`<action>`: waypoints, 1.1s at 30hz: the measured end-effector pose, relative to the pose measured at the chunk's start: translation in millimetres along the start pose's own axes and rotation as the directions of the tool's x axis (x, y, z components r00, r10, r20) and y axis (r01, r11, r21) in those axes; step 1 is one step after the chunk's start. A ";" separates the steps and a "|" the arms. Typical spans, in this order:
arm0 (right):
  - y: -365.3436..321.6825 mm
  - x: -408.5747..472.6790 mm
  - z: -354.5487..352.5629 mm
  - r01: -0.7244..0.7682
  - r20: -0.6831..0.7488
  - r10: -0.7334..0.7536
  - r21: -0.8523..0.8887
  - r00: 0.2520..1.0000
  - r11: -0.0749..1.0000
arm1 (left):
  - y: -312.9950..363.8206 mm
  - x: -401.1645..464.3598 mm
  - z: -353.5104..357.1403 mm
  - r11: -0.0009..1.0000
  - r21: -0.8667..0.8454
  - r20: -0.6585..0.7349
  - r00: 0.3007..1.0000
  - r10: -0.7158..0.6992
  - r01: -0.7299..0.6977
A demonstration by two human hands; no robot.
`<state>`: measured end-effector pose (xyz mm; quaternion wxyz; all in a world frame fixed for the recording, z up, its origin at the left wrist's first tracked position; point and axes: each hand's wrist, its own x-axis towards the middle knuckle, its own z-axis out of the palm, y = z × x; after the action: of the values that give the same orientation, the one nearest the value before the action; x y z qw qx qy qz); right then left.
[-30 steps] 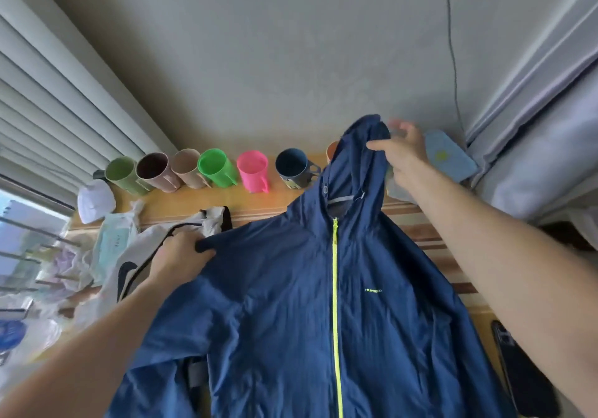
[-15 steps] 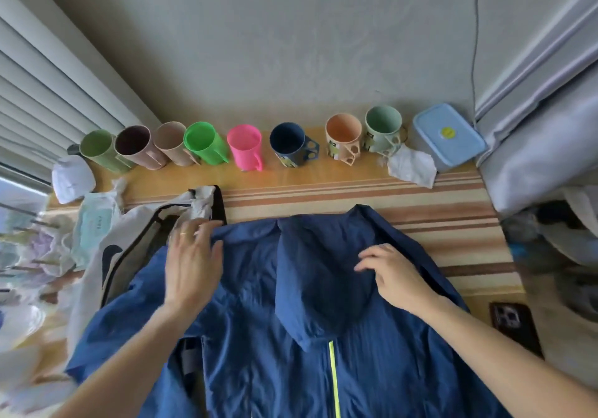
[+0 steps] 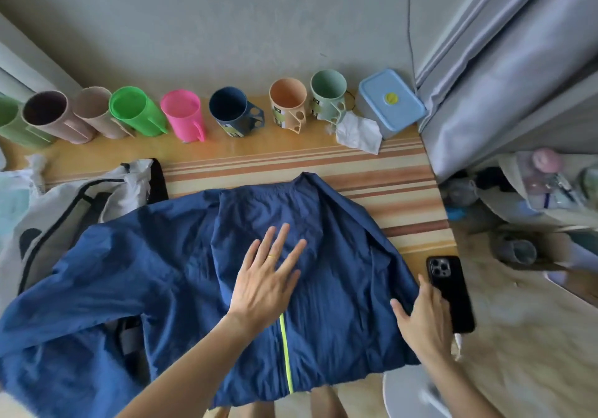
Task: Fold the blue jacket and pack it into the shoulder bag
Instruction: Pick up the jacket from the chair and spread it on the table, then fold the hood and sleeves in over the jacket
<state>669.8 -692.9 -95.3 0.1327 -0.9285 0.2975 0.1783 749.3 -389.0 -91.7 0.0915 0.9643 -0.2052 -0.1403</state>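
Note:
The blue jacket lies spread front-up on the table, its hood folded down over the chest and a yellow-green zipper running to the near edge. My left hand rests flat on the folded hood, fingers spread. My right hand lies on the jacket's right edge with fingers loosely apart, beside a phone. The white shoulder bag with black trim lies at the left, partly under the jacket's left sleeve.
A row of coloured cups lines the wall, with a blue-lidded box and a crumpled tissue at its right end. A black phone lies by the table's right edge. Clutter sits on the floor at the right. Striped table.
The hood, held up by my right hand a second ago, now lies folded down. My left hand moved from the left shoulder onto the hood; my right hand moved to the jacket's right edge.

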 end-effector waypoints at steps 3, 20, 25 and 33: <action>17.5 8.1 -3.3 -0.083 0.106 0.084 -0.012 0.991 0.996 | 4.1 -1.0 18.8 0.998 0.044 0.298 0.953 -0.051 0.040; -120.8 40.7 -216.0 -0.104 0.240 -0.275 0.896 0.931 0.431 | 166.7 28.2 -95.6 0.336 -0.903 0.302 0.952 0.048 0.269; -168.1 3.7 -206.0 -0.166 0.431 -0.535 0.866 0.727 0.472 | 172.6 33.4 -120.3 -0.042 -0.979 0.200 0.905 -0.374 0.199; -134.8 7.8 -168.0 0.380 0.056 -0.536 0.643 0.843 0.665 | 68.4 32.0 -124.1 -0.755 -0.635 0.538 0.796 -0.279 0.165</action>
<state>799.0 -649.8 71.8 0.4997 -0.8508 0.0753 0.1442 790.3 -449.3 33.9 0.8435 0.3252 0.3617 -0.2277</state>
